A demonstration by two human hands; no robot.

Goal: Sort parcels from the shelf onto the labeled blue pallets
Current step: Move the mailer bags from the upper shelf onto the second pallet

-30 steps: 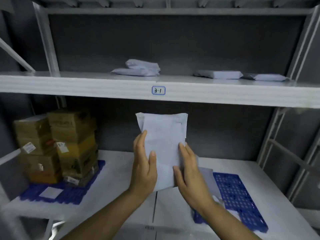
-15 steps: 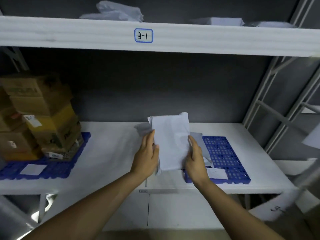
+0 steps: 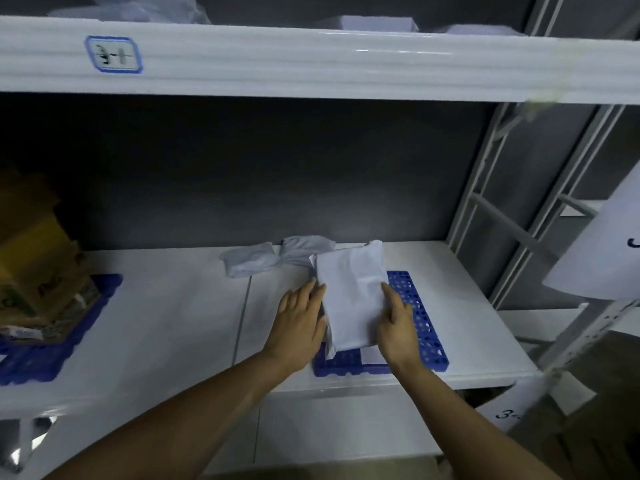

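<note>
A flat white parcel [image 3: 351, 299] lies tilted over the right blue pallet [image 3: 427, 337] on the lower white shelf [image 3: 166, 323]. My left hand [image 3: 299, 322] holds its left edge, fingers stretched along it and thumb tucked under. My right hand [image 3: 398, 322] grips its right edge. A white label [image 3: 371, 355] on the pallet shows just below the parcel. Two crumpled grey-white bags [image 3: 251, 263] lie on the shelf behind the parcel. More parcels [image 3: 375, 22] sit on the upper shelf.
Stacked cardboard boxes [image 3: 31, 268] stand on a second blue pallet [image 3: 52, 344] at the left. The upper shelf beam [image 3: 311, 64] carries a "3-1" tag [image 3: 114, 53]. A white shelf upright [image 3: 498, 209] and a hanging paper sign [image 3: 602, 251] are at the right.
Both hands have lowered the white parcel from chest height in front of the shelf down onto the right blue pallet. My view has dropped and shifted right.
</note>
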